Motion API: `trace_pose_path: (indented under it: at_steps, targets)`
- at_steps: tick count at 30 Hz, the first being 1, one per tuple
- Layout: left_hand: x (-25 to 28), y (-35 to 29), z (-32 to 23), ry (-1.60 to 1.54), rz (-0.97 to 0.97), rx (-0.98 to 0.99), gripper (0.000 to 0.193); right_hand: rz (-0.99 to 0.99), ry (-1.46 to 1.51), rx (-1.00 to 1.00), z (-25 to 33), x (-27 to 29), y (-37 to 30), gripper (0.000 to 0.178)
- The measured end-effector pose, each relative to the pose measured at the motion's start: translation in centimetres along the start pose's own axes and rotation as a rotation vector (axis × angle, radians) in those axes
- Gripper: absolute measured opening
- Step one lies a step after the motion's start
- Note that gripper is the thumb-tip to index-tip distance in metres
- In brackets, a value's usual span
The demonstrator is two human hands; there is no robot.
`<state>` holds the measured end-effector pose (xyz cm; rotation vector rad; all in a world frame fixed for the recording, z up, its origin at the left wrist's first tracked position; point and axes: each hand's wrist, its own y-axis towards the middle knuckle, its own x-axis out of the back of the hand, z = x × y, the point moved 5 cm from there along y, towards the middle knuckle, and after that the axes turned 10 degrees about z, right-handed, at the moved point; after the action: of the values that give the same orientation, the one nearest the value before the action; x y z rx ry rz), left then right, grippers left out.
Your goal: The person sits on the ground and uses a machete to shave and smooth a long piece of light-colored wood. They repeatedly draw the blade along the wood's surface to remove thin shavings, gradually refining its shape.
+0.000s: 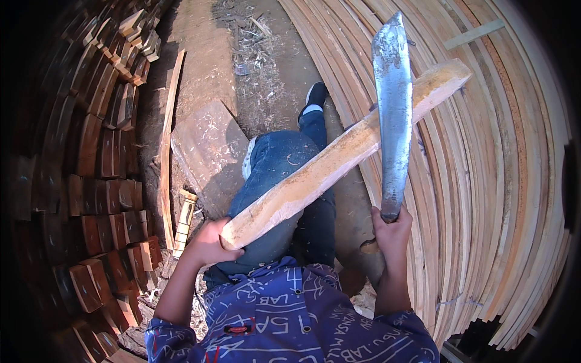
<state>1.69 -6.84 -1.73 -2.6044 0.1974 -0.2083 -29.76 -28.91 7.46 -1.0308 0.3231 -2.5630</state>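
Note:
My left hand [215,245] is closed around the near end of a rough wooden beam [290,195]. The beam slants up and away to the right, passing above my bent legs in blue jeans. My right hand [393,233] grips a machete [392,115] by its handle, which my fingers mostly hide. Its broad, worn steel blade points up and away, crossing in front of the beam's far part. From this view I cannot tell whether the blade touches the wood.
Stacked dark wood blocks [100,224] rise along the left. Long sawn planks [466,181] lie piled on the right. A flat board [209,154], a thin wooden strip [169,145] and a short notched wood piece [184,221] lie left of my legs. Wood shavings [257,66] litter the ground ahead.

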Motion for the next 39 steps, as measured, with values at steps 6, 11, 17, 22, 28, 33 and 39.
trace_pose_path:
  at_steps: [6, 11, 17, 22, 28, 33, 39]
  targets:
    - [0.2, 0.2, -0.7, 0.003, 0.026, -0.003, 0.048, 0.288, -0.276, 0.121, -0.7, -3.3, -2.3, 0.031]
    - [0.3, 0.0, 0.1, -0.027, 0.027, -0.006, 0.050, 0.033, -0.002, 0.044, 0.8, -1.0, 0.0, 0.022]
    - [0.3, -0.1, -0.5, -0.043, 0.037, 0.003, 0.048, 0.124, -0.008, 0.039, -0.8, -3.1, -0.6, 0.018]
    - [0.1, 0.2, 1.3, -0.154, 0.070, 0.021, 0.050, 0.275, -0.156, 0.201, 1.5, -6.8, -4.0, 0.019]
    - [0.1, -0.6, 1.3, -0.121, 0.007, -0.083, 0.056, 0.318, 0.086, 0.040, 2.8, -7.8, -7.4, 0.018]
    - [0.3, -1.0, 1.6, -0.041, -0.088, -0.210, 0.049, 0.146, 0.332, 0.063, 2.1, -5.9, -9.7, 0.023]
    - [1.1, -2.2, 2.6, -0.074, -0.207, -0.292, 0.046, 0.030, 0.530, -0.089, 1.2, -4.0, -11.3, 0.020]
